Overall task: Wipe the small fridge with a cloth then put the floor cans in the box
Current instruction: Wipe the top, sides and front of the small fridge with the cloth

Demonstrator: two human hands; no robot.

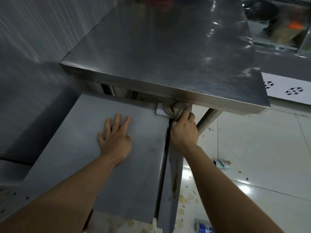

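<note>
The small grey fridge [80, 142] stands below me, partly under a steel table. My left hand [114, 137] lies flat with spread fingers on the fridge's top. My right hand [183, 130] grips a bunched beige cloth [175, 109] at the fridge's far right corner, by the door's black seal [165, 158]. A brown streak [175, 182] runs down the door's front. One can with a green and white label [223, 163] lies on the floor to the right. A blue can [204, 227] lies at the bottom edge, partly hidden by my right forearm.
The steel table [168, 47] overhangs the fridge's back, and its leg [207, 120] stands just right of my right hand. A white appliance with snowflake marks [289, 89] is at the right. Pale spots and crumbs dot the glossy tile floor [252, 148].
</note>
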